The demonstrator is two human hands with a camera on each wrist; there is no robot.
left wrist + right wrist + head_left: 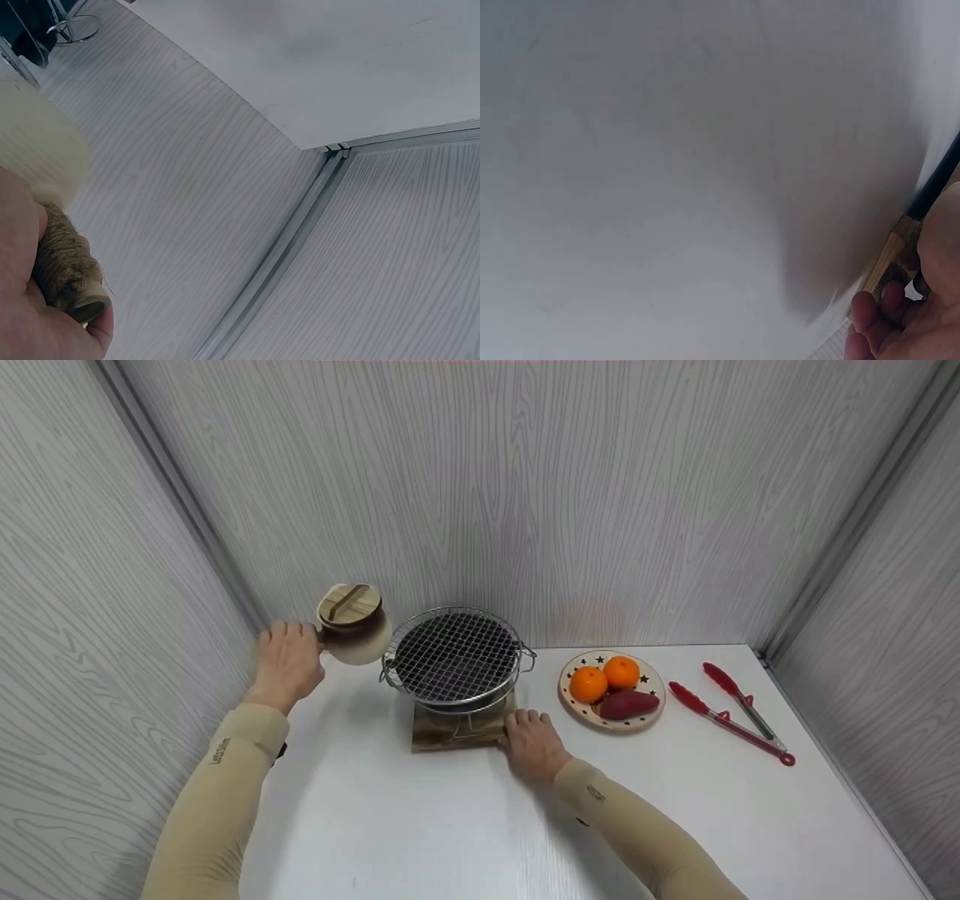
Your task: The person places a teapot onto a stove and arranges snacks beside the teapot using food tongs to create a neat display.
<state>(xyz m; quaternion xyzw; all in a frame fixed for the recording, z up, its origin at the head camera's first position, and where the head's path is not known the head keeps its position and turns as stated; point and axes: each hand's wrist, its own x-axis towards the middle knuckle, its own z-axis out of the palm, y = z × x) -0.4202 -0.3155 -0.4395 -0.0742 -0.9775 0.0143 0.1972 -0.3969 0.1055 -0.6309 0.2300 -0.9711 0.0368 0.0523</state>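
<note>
My left hand [289,664] grips the side handle of a small brown-and-cream pot [361,643], held up left of the grill. A wooden lid [351,604] with a bar grip sits on the pot. In the left wrist view, fingers curl round the rope-wrapped handle [64,262]. A round tabletop grill with a black wire mesh [457,656] stands on a wooden board [435,739]. My right hand [534,746] holds the board's right edge, and the right wrist view shows its fingers [866,319] curled at the wood.
Right of the grill, a star-patterned plate [611,726] bears two oranges [604,679] and a reddish-purple sweet potato [628,705]. Red-tipped tongs [739,720] lie spread farther right on the white table [420,825]. Grey wood-grain panels [480,495] enclose the back and sides.
</note>
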